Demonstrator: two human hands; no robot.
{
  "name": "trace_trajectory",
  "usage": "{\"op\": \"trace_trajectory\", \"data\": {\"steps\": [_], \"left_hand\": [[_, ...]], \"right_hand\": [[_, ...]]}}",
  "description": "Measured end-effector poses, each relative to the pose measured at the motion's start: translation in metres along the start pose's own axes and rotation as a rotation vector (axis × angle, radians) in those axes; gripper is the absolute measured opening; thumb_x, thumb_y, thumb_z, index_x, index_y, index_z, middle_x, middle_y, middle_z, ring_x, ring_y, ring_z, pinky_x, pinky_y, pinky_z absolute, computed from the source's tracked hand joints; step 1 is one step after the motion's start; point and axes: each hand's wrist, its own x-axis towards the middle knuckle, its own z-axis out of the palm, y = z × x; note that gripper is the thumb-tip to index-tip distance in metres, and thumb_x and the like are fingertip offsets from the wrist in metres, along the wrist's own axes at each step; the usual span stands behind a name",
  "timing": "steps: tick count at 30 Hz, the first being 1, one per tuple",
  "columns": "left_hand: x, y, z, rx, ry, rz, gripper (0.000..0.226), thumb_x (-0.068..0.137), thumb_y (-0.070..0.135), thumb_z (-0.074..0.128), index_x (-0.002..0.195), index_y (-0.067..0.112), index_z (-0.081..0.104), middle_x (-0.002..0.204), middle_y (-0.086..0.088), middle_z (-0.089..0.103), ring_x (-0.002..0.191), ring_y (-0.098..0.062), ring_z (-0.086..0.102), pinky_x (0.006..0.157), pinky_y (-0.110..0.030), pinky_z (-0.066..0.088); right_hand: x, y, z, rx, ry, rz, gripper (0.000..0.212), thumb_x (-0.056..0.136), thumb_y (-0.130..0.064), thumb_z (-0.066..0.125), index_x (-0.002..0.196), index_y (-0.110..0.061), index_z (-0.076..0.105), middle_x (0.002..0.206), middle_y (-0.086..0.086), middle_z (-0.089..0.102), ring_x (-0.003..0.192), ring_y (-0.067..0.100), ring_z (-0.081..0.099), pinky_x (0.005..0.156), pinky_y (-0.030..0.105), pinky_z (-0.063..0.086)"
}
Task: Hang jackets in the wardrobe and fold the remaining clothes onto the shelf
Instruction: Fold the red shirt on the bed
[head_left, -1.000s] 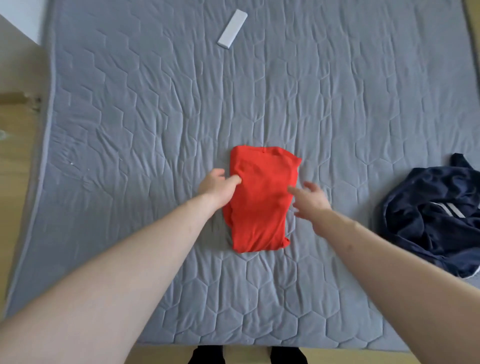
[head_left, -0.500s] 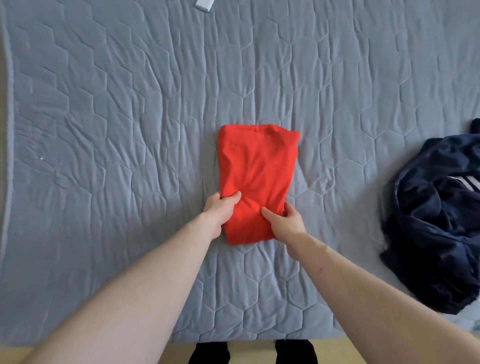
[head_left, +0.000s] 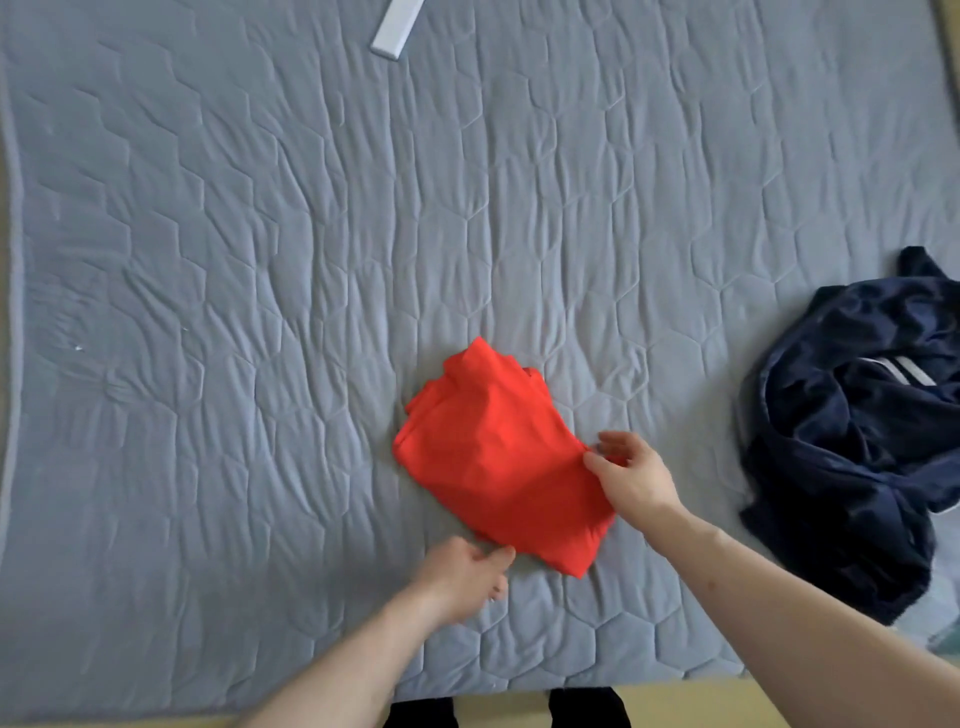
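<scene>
Two hands on the folded red garment (head_left: 498, 457). Right hand (head_left: 631, 475): thumb and fingers pinch the garment's right edge, grip closed on the cloth. Left hand (head_left: 460, 569): at the garment's near-left edge, thumb against the fabric, fingers tucked low; can't tell if they're under the cloth or holding it. Garment lies skewed on the grey quilted bed cover (head_left: 260, 260), near the bed's front edge, folded into a compact packet. Crumpled navy jacket (head_left: 852, 441) with white stripes well apart to the right. White flat bar-shaped object (head_left: 397, 28) at the far edge.
</scene>
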Motion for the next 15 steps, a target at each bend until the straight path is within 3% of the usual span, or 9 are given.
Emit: {"op": "trace_trajectory", "data": {"steps": [1,3,5,6,7,9,11,13,15], "left_hand": [[0.002,0.004,-0.007,0.124,0.156,0.099,0.047,0.092,0.055,0.060,0.068,0.017,0.074,0.072,0.000,0.075,0.076,-0.017,0.072,0.072,-0.031,0.054],[0.006,0.024,-0.034,0.086,0.490,0.264,0.043,0.080,0.055,0.063,0.063,0.016,0.067,0.067,-0.003,0.071,0.076,-0.022,0.070,0.069,-0.036,0.050],[0.019,0.051,-0.067,-0.107,0.710,0.361,0.025,0.074,0.049,0.070,0.076,0.024,0.067,0.082,0.003,0.071,0.087,-0.020,0.069,0.080,-0.034,0.052],[0.028,0.064,-0.082,-0.144,0.731,0.382,0.028,0.073,0.045,0.076,0.093,0.027,0.067,0.098,0.004,0.068,0.099,-0.020,0.066,0.091,-0.034,0.051],[0.037,0.075,-0.096,-0.120,0.687,0.379,0.049,0.071,0.044,0.080,0.114,0.026,0.064,0.115,0.001,0.063,0.113,-0.020,0.061,0.102,-0.035,0.047],[0.058,0.090,-0.114,0.017,0.455,0.319,0.095,0.066,0.051,0.084,0.147,0.025,0.043,0.144,-0.003,0.050,0.135,-0.021,0.047,0.115,-0.035,0.036],[0.073,0.095,-0.120,0.197,0.235,0.254,0.123,0.059,0.063,0.084,0.159,0.026,0.024,0.160,-0.001,0.036,0.146,-0.022,0.036,0.120,-0.037,0.029],[0.083,0.094,-0.122,0.278,0.128,0.244,0.125,0.057,0.067,0.083,0.159,0.027,0.023,0.161,0.000,0.035,0.146,-0.019,0.037,0.121,-0.039,0.029],[0.088,0.087,-0.118,0.173,0.077,0.260,0.104,0.065,0.057,0.087,0.152,0.025,0.040,0.146,0.004,0.054,0.130,-0.014,0.053,0.115,-0.033,0.038]], "right_hand": [[-0.004,0.007,0.001,0.094,0.059,0.031,0.043,0.088,-0.033,0.077,0.126,-0.022,0.060,0.114,-0.004,0.067,0.105,0.015,0.062,0.103,0.035,0.048],[-0.014,0.018,0.008,0.289,0.138,0.119,0.060,0.079,-0.047,0.083,0.125,-0.027,0.050,0.117,-0.007,0.062,0.106,0.013,0.061,0.105,0.037,0.049],[-0.024,0.032,0.021,0.443,0.150,0.183,0.069,0.073,-0.051,0.088,0.124,-0.028,0.047,0.113,-0.010,0.063,0.102,0.008,0.064,0.099,0.033,0.051],[-0.029,0.039,0.029,0.491,0.133,0.198,0.072,0.071,-0.049,0.089,0.124,-0.027,0.047,0.112,-0.012,0.064,0.099,0.005,0.065,0.095,0.031,0.051],[-0.034,0.043,0.036,0.520,0.113,0.201,0.073,0.069,-0.047,0.091,0.125,-0.026,0.048,0.111,-0.013,0.063,0.098,0.003,0.064,0.093,0.031,0.051],[-0.036,0.050,0.049,0.545,0.106,0.200,0.070,0.069,-0.040,0.093,0.124,-0.025,0.051,0.112,-0.011,0.065,0.097,0.003,0.065,0.092,0.031,0.052],[-0.031,0.052,0.055,0.580,0.121,0.208,0.059,0.075,-0.034,0.090,0.122,-0.024,0.056,0.113,-0.006,0.067,0.099,0.010,0.067,0.095,0.036,0.054],[-0.023,0.052,0.055,0.631,0.122,0.218,0.047,0.081,-0.030,0.085,0.121,-0.024,0.061,0.111,-0.003,0.070,0.103,0.017,0.069,0.098,0.042,0.056],[-0.017,0.055,0.049,0.670,0.103,0.218,0.033,0.085,-0.028,0.081,0.113,-0.028,0.065,0.107,-0.003,0.071,0.098,0.018,0.070,0.090,0.038,0.058]]}}
